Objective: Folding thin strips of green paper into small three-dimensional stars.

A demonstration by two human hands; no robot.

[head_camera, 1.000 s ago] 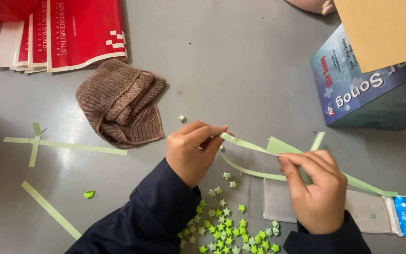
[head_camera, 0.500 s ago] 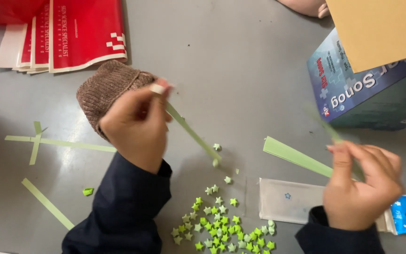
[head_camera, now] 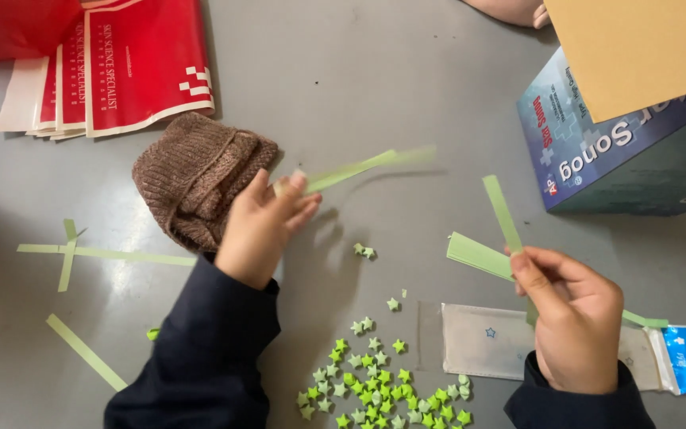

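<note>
The person's left hand [head_camera: 260, 226] is raised above the grey table [head_camera: 375, 87], its fingers pinched together on one end of a single green paper strip [head_camera: 359, 168], which sticks out to the right and is blurred at its far end. Just behind this hand lies a brown knitted hat [head_camera: 196, 179]. The right hand [head_camera: 573, 314] is closed on a bundle of green strips [head_camera: 478, 256] (one strip [head_camera: 502, 211] stands up out of the grip, the others fan out to the left). Under it rests a clear plastic packet [head_camera: 478, 342] with a blue end. Between the two dark sleeves, a heap of small green paper stars [head_camera: 383, 381] is spread on the table, with a few stray ones higher up. Loose green strips [head_camera: 105, 254] lie at the left, red booklets [head_camera: 121, 63] at the top left, and a blue box [head_camera: 629, 159] at the right.
</note>
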